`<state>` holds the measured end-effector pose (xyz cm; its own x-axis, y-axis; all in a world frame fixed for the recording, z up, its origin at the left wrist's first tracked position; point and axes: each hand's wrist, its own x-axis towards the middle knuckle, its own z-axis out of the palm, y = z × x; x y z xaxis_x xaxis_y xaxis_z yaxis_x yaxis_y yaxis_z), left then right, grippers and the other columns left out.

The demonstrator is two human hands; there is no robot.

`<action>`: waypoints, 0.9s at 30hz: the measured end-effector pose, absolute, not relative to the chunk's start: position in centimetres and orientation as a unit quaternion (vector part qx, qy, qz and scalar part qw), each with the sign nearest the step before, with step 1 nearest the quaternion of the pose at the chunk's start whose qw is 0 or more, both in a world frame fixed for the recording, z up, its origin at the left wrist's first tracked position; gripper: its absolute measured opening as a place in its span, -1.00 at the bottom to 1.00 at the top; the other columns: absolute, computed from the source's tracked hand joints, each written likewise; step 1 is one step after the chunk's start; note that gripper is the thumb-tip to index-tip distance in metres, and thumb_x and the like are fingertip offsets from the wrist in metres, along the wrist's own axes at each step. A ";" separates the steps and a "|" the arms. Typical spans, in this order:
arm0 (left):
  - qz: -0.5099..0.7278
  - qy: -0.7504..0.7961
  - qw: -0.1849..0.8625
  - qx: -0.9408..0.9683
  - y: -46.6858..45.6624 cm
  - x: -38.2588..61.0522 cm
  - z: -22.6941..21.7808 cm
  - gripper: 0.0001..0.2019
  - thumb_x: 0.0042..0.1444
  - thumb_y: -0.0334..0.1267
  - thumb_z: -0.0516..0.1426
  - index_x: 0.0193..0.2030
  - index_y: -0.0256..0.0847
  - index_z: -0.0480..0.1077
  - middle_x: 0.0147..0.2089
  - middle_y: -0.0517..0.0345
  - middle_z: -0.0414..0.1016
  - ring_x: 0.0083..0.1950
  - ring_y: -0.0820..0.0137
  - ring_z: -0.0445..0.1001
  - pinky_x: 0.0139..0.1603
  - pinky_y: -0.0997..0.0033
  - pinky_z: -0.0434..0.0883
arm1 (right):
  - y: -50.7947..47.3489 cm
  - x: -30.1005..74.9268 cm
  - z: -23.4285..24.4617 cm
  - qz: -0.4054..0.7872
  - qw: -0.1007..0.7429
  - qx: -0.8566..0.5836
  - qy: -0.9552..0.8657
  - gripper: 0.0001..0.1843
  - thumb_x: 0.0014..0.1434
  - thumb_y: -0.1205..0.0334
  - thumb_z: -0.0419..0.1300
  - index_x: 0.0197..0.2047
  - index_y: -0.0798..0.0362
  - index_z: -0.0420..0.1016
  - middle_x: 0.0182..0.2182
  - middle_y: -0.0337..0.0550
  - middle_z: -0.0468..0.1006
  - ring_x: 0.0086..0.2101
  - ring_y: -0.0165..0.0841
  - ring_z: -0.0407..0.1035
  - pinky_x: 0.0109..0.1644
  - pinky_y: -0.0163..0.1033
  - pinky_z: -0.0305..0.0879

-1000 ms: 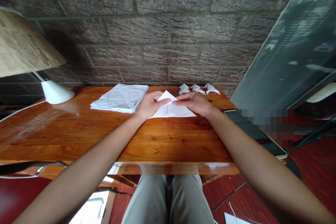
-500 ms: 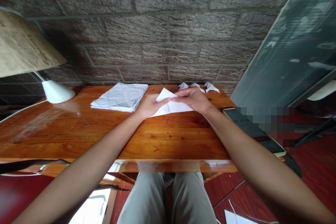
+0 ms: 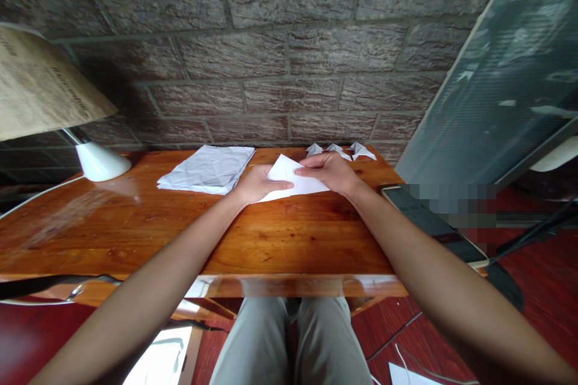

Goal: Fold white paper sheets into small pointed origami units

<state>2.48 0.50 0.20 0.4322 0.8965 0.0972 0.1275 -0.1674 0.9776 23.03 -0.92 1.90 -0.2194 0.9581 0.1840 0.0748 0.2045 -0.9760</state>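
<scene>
A white sheet of paper (image 3: 298,185), folded to a peak at the top, is held between both hands over the wooden table (image 3: 289,234). My left hand (image 3: 259,182) grips its left side, thumb lying across the front. On the right side, my right hand (image 3: 332,171) pinches the paper with thumb and index finger near the middle. The fingers behind the paper are hidden. Beyond my right hand, three small folded paper pieces (image 3: 361,151) stand in a row at the table's back edge.
A stack of creased white paper (image 3: 210,168) lies left of my hands. A lamp with a white base (image 3: 102,160) stands at the far left. A phone (image 3: 433,222) lies at the table's right edge. Behind is a brick wall (image 3: 266,60).
My left thumb has slid slightly down the paper and away from my right thumb. Both hands keep hold of the sheet. The view has shifted a little.
</scene>
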 end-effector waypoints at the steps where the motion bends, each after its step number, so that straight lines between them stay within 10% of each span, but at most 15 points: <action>1: 0.372 0.383 0.519 0.667 0.5 2.5 0.2 -0.52 -0.37 -0.08 0.48 -0.26 -0.27 0.63 -0.28 0.07 0.67 -0.33 0.30 0.53 -0.25 0.32 0.44 | -0.9 23.1 1.9 0.475 0.466 -0.416 -0.620 -0.61 -0.28 0.05 0.54 -0.36 0.08 0.70 -0.43 -0.17 0.68 -0.48 -0.39 0.46 -0.41 -0.30 0.34; 12: 0.428 0.389 0.458 0.675 1.1 2.1 -0.4 -0.52 -0.23 -0.03 0.45 -0.17 -0.28 0.62 -0.22 0.08 0.67 -0.28 0.30 0.54 -0.24 0.37 0.43 | -0.6 24.1 2.1 0.473 0.402 -0.423 -0.660 -0.61 -0.23 0.01 0.52 -0.38 0.12 0.67 -0.48 -0.22 0.65 -0.50 -0.45 0.41 -0.44 -0.38 0.31; 27: 0.489 0.365 0.531 0.588 1.1 2.4 -0.2 -0.44 -0.27 -0.05 0.47 -0.09 -0.26 0.61 -0.04 -0.07 0.66 -0.09 0.13 0.62 -0.04 0.19 0.52 | -0.3 23.6 1.9 0.435 0.524 -0.436 -0.589 -0.61 -0.20 0.00 0.52 -0.37 0.11 0.66 -0.56 -0.21 0.60 -0.55 -0.47 0.38 -0.49 -0.38 0.25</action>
<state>2.37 1.09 -0.16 0.2558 0.9486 0.1862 -0.0897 -0.1685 0.9816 23.63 -0.31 1.93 -0.0720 0.9686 0.2378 0.0571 0.2421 -0.9686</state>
